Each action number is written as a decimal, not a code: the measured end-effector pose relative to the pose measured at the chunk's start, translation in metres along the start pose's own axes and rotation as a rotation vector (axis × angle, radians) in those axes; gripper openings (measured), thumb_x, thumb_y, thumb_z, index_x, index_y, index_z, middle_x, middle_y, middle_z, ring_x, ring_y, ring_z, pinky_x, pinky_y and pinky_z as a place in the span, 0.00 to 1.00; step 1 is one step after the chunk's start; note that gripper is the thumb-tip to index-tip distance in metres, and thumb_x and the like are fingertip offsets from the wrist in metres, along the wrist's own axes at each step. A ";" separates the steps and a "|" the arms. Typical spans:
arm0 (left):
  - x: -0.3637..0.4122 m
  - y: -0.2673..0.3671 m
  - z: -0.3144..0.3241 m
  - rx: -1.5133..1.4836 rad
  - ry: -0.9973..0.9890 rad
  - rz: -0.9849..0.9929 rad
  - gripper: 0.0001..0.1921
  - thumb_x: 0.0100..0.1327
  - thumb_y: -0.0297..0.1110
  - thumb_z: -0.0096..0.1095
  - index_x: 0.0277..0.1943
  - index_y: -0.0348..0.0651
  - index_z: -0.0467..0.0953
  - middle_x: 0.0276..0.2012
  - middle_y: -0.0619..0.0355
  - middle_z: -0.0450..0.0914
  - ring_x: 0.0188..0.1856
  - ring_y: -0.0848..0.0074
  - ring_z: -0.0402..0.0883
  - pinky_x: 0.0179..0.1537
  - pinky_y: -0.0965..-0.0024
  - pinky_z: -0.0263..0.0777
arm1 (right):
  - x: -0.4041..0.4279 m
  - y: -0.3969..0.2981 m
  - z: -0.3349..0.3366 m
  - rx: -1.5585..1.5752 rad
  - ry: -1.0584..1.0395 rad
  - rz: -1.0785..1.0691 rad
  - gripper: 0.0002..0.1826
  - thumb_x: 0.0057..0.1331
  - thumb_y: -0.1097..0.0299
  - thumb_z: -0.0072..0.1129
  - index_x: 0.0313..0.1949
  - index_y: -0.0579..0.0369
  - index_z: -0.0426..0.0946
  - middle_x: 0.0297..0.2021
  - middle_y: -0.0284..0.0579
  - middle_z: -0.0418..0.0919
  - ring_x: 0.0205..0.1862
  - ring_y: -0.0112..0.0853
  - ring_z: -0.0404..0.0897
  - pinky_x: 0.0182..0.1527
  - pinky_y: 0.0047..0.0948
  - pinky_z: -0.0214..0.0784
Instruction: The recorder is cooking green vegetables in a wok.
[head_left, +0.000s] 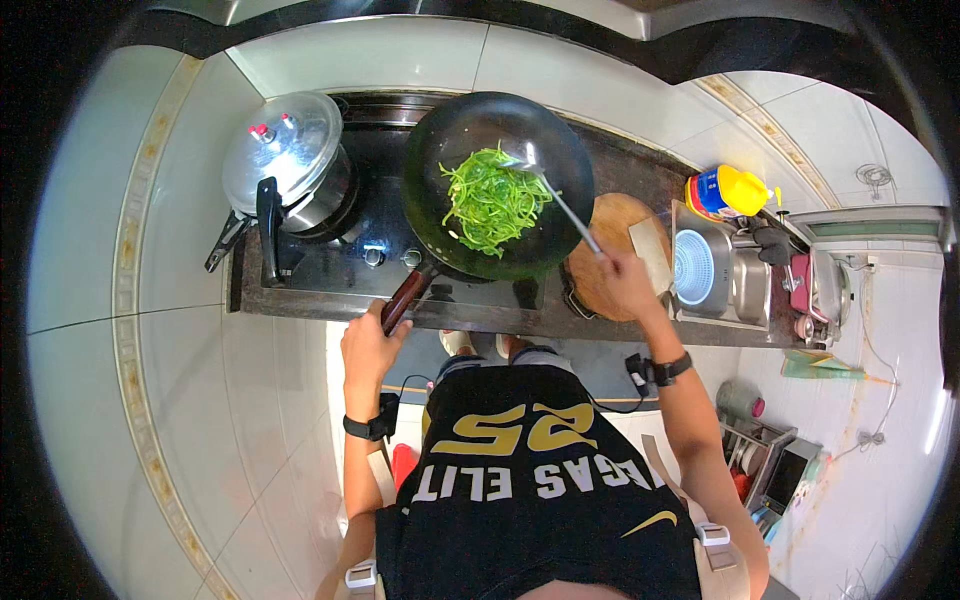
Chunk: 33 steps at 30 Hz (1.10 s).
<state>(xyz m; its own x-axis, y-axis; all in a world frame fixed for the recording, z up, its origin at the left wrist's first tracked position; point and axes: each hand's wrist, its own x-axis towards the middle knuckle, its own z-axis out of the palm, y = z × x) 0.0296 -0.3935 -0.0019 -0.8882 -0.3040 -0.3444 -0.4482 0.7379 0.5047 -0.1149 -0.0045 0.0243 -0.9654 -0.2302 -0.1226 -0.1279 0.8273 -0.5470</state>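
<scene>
A dark wok (427, 150) sits on the black glass gas hob (375, 217). Bright green leafy vegetables with thin stems (495, 206) are heaped in its middle, with a few pale bits beside them. My left hand (371, 341) grips the wok's brown handle (405, 300). In my right hand (626, 281) is a metal spatula (571, 211), slanting over the wok's right rim. Its head touches the upper right part of the greens, and its edge is partly hidden among them.
A pressure cooker (285, 154) stands left of the wok, its black handles jutting frontward. Right of the wok lies a round wooden chopping board (600, 277) with a cleaver-like blade (649, 251) on it. Beyond are a sink (718, 296) holding a blue basket (691, 266) and a yellow jug (731, 191).
</scene>
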 end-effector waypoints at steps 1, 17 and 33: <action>0.002 -0.010 0.004 -0.005 0.021 0.025 0.18 0.59 0.42 0.76 0.48 0.42 0.83 0.35 0.42 0.87 0.40 0.47 0.87 0.43 0.50 0.79 | -0.002 0.000 -0.023 -0.061 -0.037 0.045 0.19 0.74 0.66 0.56 0.62 0.53 0.79 0.34 0.70 0.80 0.36 0.62 0.83 0.40 0.48 0.75; -0.002 0.012 0.010 0.198 0.225 -0.062 0.27 0.49 0.45 0.84 0.50 0.43 0.83 0.32 0.48 0.88 0.40 0.50 0.87 0.50 0.50 0.76 | 0.007 0.015 -0.090 0.093 -0.416 -0.310 0.19 0.73 0.67 0.54 0.62 0.45 0.80 0.41 0.65 0.82 0.42 0.61 0.81 0.46 0.52 0.73; -0.105 0.117 0.092 0.052 0.676 -0.173 0.10 0.67 0.36 0.70 0.39 0.36 0.85 0.58 0.41 0.82 0.59 0.47 0.80 0.62 0.51 0.72 | 0.003 0.244 -0.077 0.128 -0.267 -0.143 0.16 0.69 0.62 0.65 0.51 0.57 0.79 0.34 0.58 0.84 0.39 0.56 0.85 0.41 0.48 0.75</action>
<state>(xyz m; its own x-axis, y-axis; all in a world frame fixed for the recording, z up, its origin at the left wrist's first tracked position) 0.0793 -0.2196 0.0208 -0.6800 -0.7154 0.1607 -0.5983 0.6681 0.4423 -0.1667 0.2365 -0.0457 -0.8440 -0.4797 -0.2400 -0.2120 0.7094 -0.6722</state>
